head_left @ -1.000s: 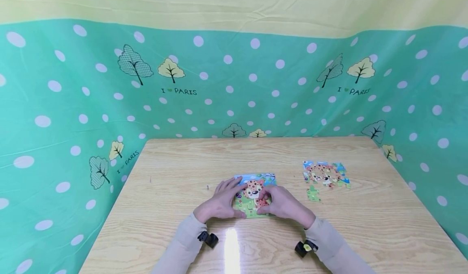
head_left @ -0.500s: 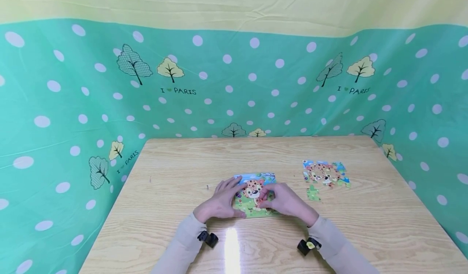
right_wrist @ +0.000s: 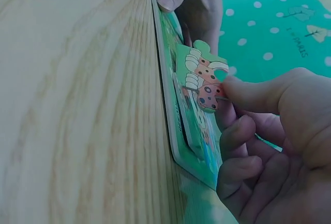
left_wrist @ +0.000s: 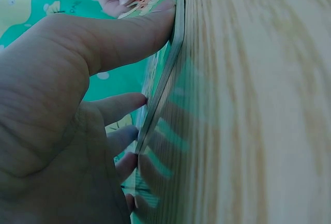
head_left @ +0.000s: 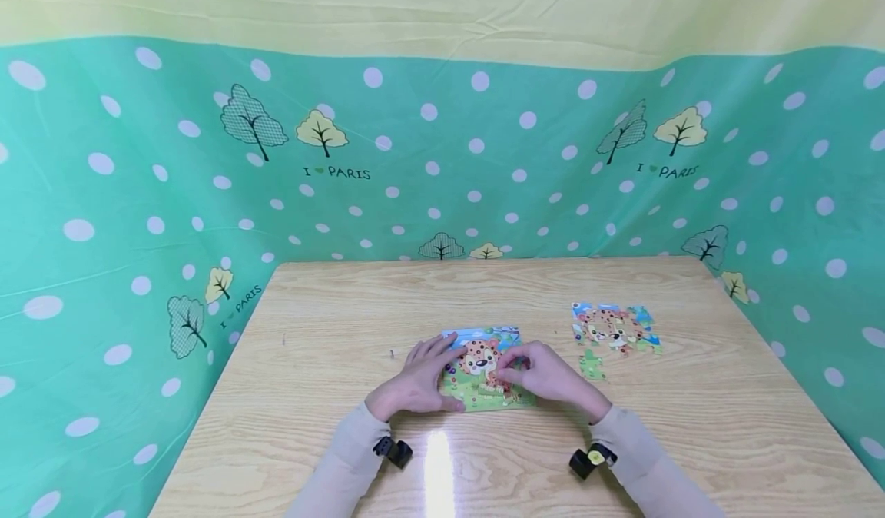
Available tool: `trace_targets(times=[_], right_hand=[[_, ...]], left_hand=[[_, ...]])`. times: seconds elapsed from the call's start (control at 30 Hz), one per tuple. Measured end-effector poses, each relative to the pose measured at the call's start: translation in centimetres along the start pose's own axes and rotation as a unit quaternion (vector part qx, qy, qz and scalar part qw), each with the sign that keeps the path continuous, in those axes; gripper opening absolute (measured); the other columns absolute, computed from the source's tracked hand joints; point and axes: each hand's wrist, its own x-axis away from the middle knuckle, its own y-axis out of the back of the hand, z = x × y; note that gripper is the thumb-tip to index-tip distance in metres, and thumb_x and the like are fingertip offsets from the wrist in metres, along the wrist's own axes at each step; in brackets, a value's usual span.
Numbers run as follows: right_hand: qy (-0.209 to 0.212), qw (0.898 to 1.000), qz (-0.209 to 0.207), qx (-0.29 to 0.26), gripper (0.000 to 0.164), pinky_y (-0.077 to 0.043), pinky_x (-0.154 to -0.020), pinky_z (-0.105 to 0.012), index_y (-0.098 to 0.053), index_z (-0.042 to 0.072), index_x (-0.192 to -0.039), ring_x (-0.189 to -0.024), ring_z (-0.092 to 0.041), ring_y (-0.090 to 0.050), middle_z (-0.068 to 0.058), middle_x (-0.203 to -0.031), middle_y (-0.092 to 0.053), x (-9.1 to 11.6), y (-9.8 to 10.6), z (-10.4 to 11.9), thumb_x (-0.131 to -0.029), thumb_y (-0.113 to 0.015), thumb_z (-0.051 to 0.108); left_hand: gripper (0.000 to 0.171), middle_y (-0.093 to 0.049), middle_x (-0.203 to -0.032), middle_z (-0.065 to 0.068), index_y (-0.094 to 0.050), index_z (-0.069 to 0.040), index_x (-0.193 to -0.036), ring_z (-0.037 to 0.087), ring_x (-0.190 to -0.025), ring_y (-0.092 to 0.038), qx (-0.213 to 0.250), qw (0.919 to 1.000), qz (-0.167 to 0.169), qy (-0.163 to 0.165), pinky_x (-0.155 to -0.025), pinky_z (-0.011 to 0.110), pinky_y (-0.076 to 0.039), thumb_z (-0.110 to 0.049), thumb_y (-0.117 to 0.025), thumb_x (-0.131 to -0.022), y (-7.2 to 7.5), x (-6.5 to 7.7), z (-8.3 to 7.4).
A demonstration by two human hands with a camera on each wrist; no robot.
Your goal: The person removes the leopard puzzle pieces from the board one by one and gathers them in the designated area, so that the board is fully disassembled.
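A jigsaw puzzle board [head_left: 477, 405] with a spotted leopard cub picture lies near the middle of the table. Across its left side my left hand [head_left: 418, 383] is spread, the thumb on the near edge and the fingertips along the left edge. My right hand [head_left: 546, 373] pinches a puzzle piece [right_wrist: 202, 76] between thumb and index finger over the right part of the board. This piece shows green ground, red spotted fur and pale toes, and it stands tilted up from the board in the right wrist view. The other fingers of that hand are curled.
To the right lies a group of partly joined puzzle pieces [head_left: 611, 330] with a leopard picture. A green piece [head_left: 591, 366] sits just below them. The wooden table [head_left: 332, 303] ends at a green dotted curtain [head_left: 415, 195] behind.
My right hand has shifted slightly right and lifted the piece, showing more of the board's lower right. The left hand has stayed in place.
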Motion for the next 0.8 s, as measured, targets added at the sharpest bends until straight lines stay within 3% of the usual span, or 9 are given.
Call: trace_targets(times=[0.17, 0.53, 0.8], right_hand=[[-0.012, 1.000, -0.010, -0.009, 0.011, -0.051, -0.071, -0.023, -0.080, 0.019, -0.102, -0.081, -0.010, -0.062, 0.005, -0.095, -0.074, 0.0, 0.3, -0.4, -0.102, -0.072, 0.027], [-0.009, 0.999, -0.027, -0.036, 0.017, -0.054, -0.072, -0.023, -0.080, 0.012, -0.106, -0.085, -0.016, -0.067, -0.001, -0.096, -0.077, 0.5, 1.8, -1.3, -0.103, -0.071, 0.026], [-0.035, 0.997, -0.057, -0.033, 0.023, -0.053, -0.076, -0.023, -0.080, 0.009, -0.109, -0.087, -0.017, -0.066, -0.001, -0.099, -0.078, 1.1, 3.1, -1.8, -0.102, -0.072, 0.029]], left_hand=[[0.100, -0.017, -0.180, 0.010, -0.039, -0.016, -0.166, 0.039, -0.167, -0.010, 0.003, 1.0000, 0.002, -0.001, -0.134, 0.065, -0.005, -0.041, -0.089, -0.083, 0.0, 0.0, 0.0], [0.100, -0.016, -0.180, 0.009, -0.038, -0.016, -0.166, 0.038, -0.167, -0.009, 0.001, 1.0000, 0.003, -0.001, -0.135, 0.064, -0.004, -0.042, -0.089, -0.083, 0.0, 0.0, 0.2], [0.102, -0.016, -0.180, 0.010, -0.037, -0.017, -0.166, 0.038, -0.167, -0.009, -0.005, 1.0000, 0.003, 0.000, -0.134, 0.065, -0.004, -0.043, -0.089, -0.082, 0.0, 0.0, 0.1]])
